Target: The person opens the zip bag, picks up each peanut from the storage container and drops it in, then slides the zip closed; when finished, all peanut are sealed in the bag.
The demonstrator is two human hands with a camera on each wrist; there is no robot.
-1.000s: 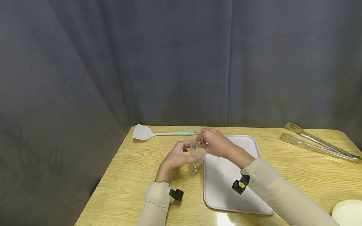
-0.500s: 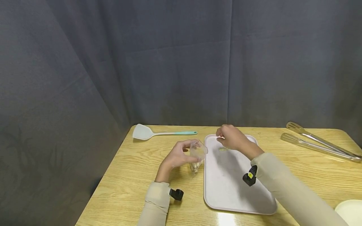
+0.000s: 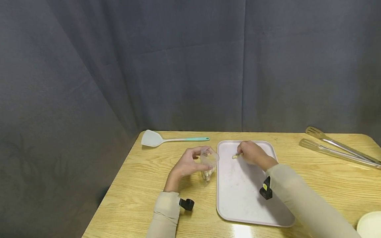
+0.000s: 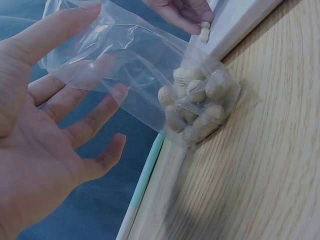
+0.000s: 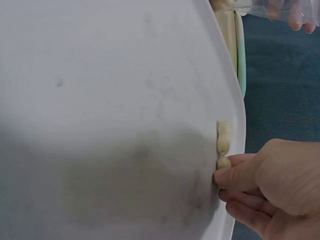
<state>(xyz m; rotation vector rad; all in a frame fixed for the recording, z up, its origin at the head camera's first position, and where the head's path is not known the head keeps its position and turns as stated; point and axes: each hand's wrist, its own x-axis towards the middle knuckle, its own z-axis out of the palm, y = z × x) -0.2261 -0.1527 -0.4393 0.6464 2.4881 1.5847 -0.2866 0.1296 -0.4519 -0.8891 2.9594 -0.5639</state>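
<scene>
Peanuts [image 5: 223, 136] lie on tray [image 5: 115, 90] and in clear bag [image 4: 140, 62].

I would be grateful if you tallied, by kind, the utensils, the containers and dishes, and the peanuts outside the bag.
Spatula: 1
Tongs: 1 pair
Tray: 1
Plastic bag: 1
Round dish, cut off by the frame: 1
Peanuts outside the bag: 2
Total: 7

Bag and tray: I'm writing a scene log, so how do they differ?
The bag is clear and crinkled; the tray is pale and opaque. The left hand holds the bag, while the tray lies flat on the table. The bag has a heap of peanuts, the tray far fewer, near its edge. Both contain peanuts.
</scene>
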